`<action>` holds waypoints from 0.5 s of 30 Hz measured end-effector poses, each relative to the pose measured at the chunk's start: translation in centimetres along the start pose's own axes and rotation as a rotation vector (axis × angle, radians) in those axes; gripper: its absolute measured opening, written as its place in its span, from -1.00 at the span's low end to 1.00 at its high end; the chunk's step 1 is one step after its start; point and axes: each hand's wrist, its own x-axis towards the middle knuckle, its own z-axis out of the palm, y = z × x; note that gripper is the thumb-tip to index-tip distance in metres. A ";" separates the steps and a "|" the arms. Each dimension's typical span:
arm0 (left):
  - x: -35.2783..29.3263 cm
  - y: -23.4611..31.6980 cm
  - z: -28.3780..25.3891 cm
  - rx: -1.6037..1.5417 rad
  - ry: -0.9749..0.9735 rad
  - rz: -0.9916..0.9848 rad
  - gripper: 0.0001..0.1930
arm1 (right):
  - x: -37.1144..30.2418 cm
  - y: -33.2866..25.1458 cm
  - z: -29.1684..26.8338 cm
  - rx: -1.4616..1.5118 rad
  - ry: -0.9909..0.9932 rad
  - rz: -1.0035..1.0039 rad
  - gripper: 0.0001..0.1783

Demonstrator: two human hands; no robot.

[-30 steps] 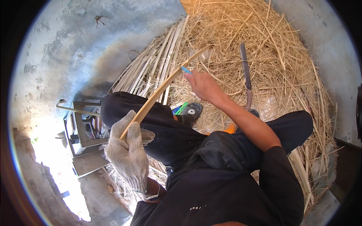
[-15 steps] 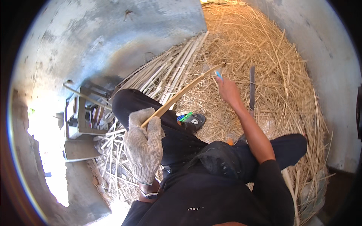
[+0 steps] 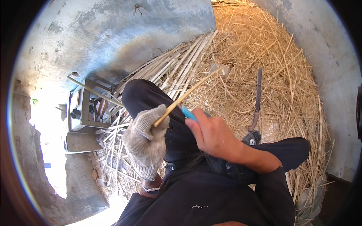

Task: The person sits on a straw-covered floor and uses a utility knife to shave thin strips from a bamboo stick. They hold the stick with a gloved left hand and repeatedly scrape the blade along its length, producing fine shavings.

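My left hand (image 3: 145, 137), in a beige knitted glove, is closed around one end of a bamboo strip (image 3: 201, 83). The strip slants up and away to the right, its far end over the shavings. My right hand (image 3: 215, 133) is bare and grips a small blue-handled knife (image 3: 188, 113). The knife's tip meets the strip, or comes very close to it, just beyond the glove; its blade is mostly hidden. Both hands are above my left thigh.
Bamboo shavings (image 3: 260, 49) cover the floor ahead and to the right. A long-bladed machete (image 3: 259, 88) lies on them. Several split bamboo strips (image 3: 188, 64) lie along the grey wall (image 3: 86, 45). At left stands a wooden frame holding odds and ends (image 3: 88, 122).
My right hand has drawn the knife back along the strip, from near its far end to close by the glove. The strip has turned slightly in my left hand.
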 end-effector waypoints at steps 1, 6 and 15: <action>0.0 0.1 0.0 -0.001 0.012 0.016 -0.84 | 0.3 0.5 0.4 -0.077 0.023 0.026 -0.69; 0.1 -0.8 0.0 0.106 -0.004 -0.110 -0.81 | 0.4 0.3 0.7 0.048 0.060 -0.013 -0.70; 0.1 2.4 -0.2 0.256 0.028 0.052 -0.73 | 2.6 4.0 1.0 -0.009 0.095 0.135 -0.69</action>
